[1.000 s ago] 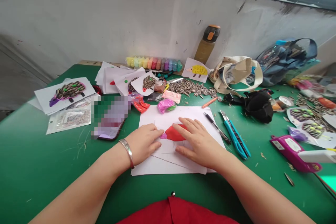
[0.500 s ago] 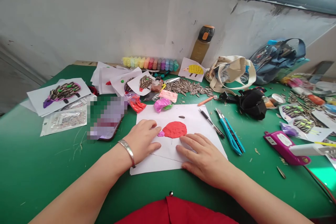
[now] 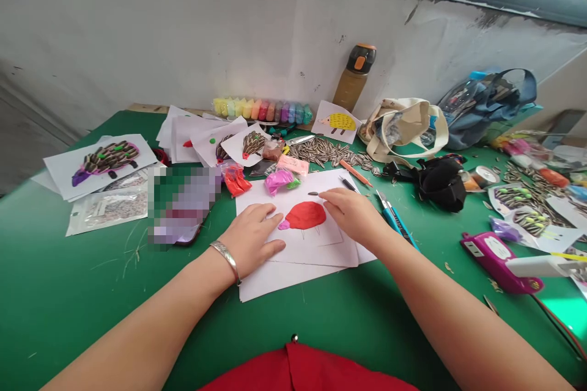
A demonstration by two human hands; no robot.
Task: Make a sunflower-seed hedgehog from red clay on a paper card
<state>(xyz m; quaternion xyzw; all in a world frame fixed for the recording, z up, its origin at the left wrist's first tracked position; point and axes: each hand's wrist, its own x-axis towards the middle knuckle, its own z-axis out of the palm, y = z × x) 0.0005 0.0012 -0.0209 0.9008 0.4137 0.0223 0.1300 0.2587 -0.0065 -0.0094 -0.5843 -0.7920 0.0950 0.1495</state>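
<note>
Left hand (image 3: 251,238) lies flat, fingers loosely spread, on the white paper (image 3: 316,250), just at 9 o'clock of the red clay patch (image 3: 305,215). It holds nothing; it pins the sheet. A silver bracelet (image 3: 228,258) sits on that wrist.

Right hand (image 3: 353,214) rests at 3 o'clock of the patch, fingertips closing on a single sunflower seed (image 3: 313,194) that lies on the paper at 12 o'clock of the clay. Whether the seed is pinched or only touched cannot be told.

Progress, judged: the red body with a small purple snout at its 9 o'clock edge is pressed down flat over a pencilled outline. No seeds are stuck into it yet. The finished hedgehog picture (image 3: 104,159), at 10 o'clock on the green table (image 3: 82,293), carries a full coat of seeds, so the coat looks to be the bulk left.

Seed pile (image 3: 330,153) lies at 12 o'clock, well apart. Blue utility knife (image 3: 395,220) lies just beyond the right hand at 3 o'clock.
</note>
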